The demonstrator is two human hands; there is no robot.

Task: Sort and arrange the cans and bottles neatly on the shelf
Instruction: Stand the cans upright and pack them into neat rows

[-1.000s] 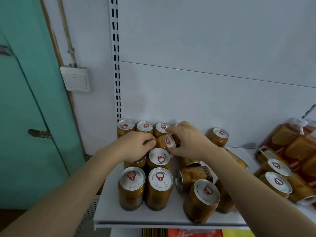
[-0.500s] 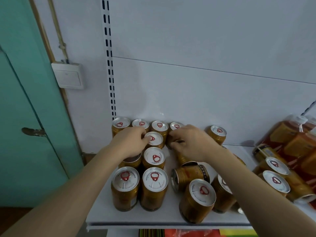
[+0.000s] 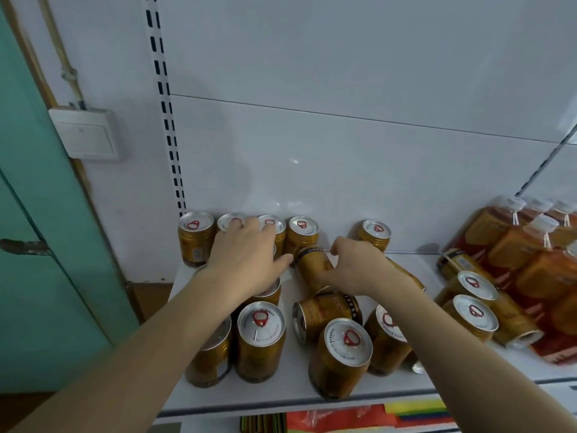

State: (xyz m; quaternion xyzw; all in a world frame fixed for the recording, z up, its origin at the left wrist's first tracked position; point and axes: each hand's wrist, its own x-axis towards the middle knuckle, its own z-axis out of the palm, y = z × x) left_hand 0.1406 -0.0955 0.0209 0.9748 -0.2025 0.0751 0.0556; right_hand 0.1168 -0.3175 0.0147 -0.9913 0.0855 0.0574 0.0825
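Several gold cans with silver pull-tab lids stand on the white shelf (image 3: 274, 392). Upright cans form a back row (image 3: 302, 228) against the panel, with one more apart (image 3: 374, 230). My left hand (image 3: 246, 260) lies flat over the upright cans of the second row, fingers straight, thumb pointing right. My right hand (image 3: 354, 268) grips a tilted gold can (image 3: 312, 267) just right of it. Another can lies on its side (image 3: 327, 310) below. Upright cans stand near the front edge (image 3: 260, 321) (image 3: 347, 339). Orange bottles (image 3: 515, 248) lean at the right.
More gold cans (image 3: 476, 312) lie and stand in a loose heap in front of the bottles. A slotted upright (image 3: 165, 120) runs up the back panel at left. A teal door (image 3: 37, 245) and a wall switch (image 3: 84, 134) lie beyond the shelf's left end.
The can my hands were setting down now stands in the second row. My left hand has flattened over it. My right hand has moved right and taken hold of a tilted can.
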